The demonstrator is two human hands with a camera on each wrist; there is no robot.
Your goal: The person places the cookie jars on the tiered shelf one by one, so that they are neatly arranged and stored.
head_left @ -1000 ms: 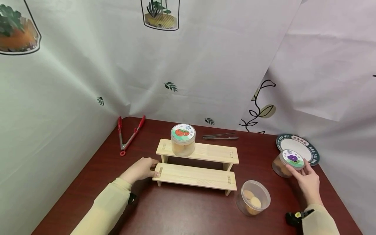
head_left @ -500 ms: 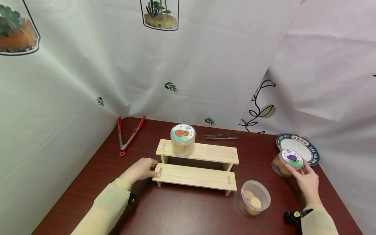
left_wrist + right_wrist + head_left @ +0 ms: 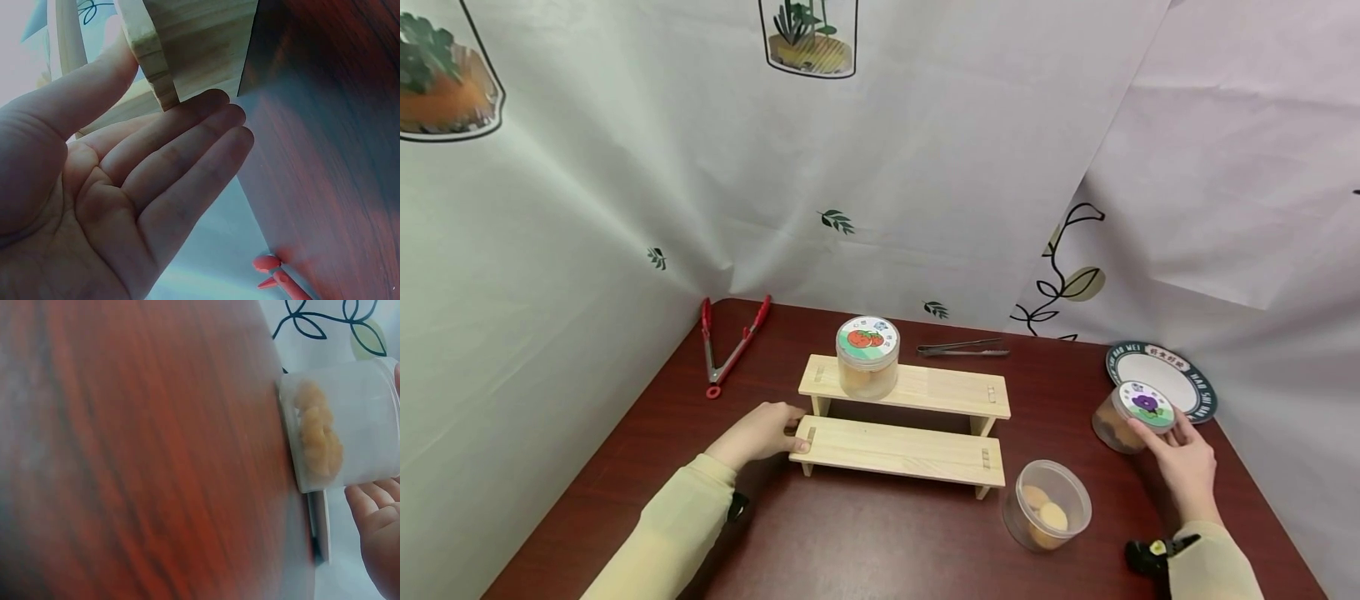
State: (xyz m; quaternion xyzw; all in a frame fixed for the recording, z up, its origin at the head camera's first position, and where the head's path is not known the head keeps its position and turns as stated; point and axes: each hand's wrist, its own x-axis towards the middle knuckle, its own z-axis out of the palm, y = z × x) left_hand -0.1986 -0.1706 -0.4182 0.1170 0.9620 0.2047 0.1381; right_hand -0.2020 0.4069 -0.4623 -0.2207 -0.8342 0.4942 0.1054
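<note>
Purple-labelled jar (image 3: 1129, 419), right of frame, a hair leftward; right hand (image 3: 1187, 471), half-closed, grips it. Left hand (image 3: 763, 433) pinches wooden stand (image 3: 898, 447), centre. Progress looks slight.

Over the last second, your right hand (image 3: 1183, 467) and the purple-labelled jar (image 3: 1133, 418) it grips have edged slightly left, away from the table's (image 3: 850, 542) right edge; the shift is small and the head view barely shows it.

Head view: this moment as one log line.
left hand: holds lower shelf; right hand: holds purple-label jar; tomato-label jar: upper shelf; lidless jar: table
</note>
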